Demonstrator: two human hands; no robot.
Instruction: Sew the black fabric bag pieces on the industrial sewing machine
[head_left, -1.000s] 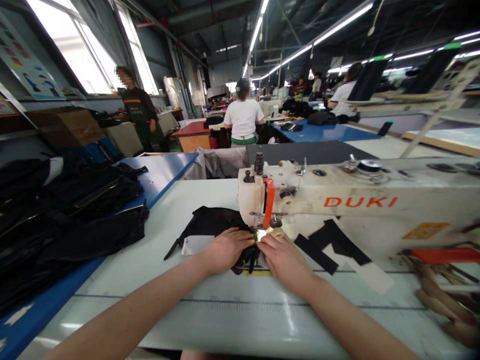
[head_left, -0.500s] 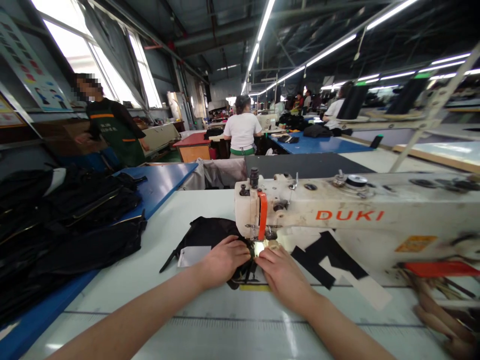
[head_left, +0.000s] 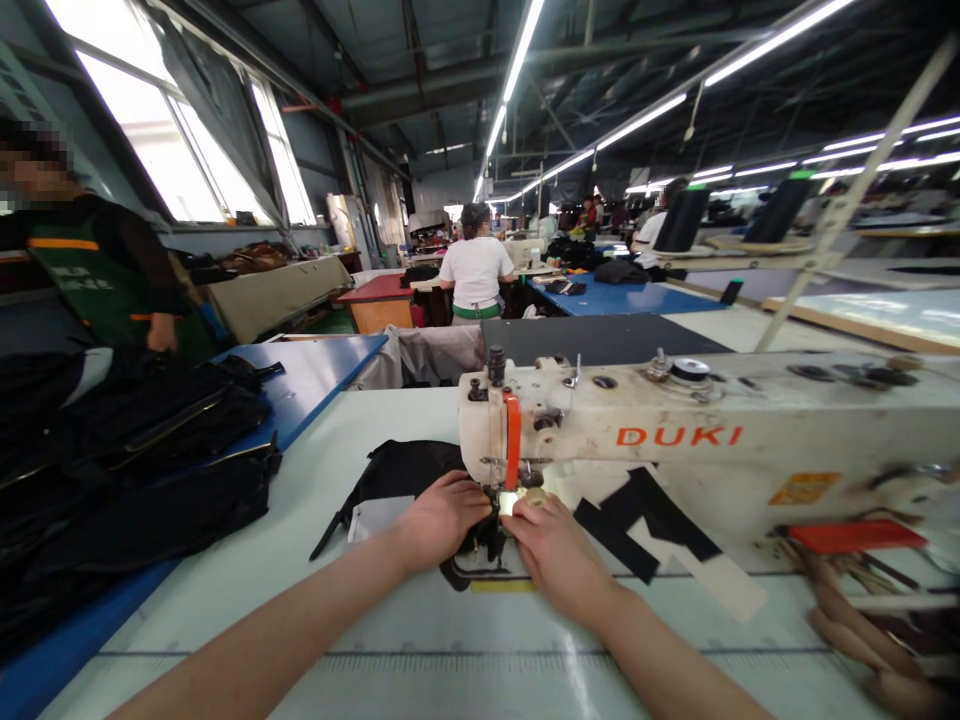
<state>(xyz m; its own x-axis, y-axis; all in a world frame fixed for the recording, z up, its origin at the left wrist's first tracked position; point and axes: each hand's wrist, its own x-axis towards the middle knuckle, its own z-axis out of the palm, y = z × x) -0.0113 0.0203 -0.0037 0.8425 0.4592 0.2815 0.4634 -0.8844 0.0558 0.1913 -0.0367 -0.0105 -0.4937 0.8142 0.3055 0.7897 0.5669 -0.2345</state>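
Note:
A white DUKI sewing machine (head_left: 675, 430) stands on the pale table (head_left: 480, 640) in front of me. A black fabric piece (head_left: 409, 468) lies under its needle head and spreads to the left. My left hand (head_left: 442, 517) presses flat on the fabric just left of the needle, fingers together. My right hand (head_left: 559, 548) rests on the fabric just right of the needle, fingertips at the lit presser foot. Both hands touch the fabric close to each other.
Black fabric strips (head_left: 637, 510) lie under the machine arm on the right. A heap of black garments (head_left: 127, 450) covers the blue table at left, where a person in a green apron (head_left: 82, 270) stands. Another person in white (head_left: 474, 272) sits farther back.
The person in the green apron has walked nearer along the left side. My view has shifted slightly; both hands stay at the needle on the black fabric.

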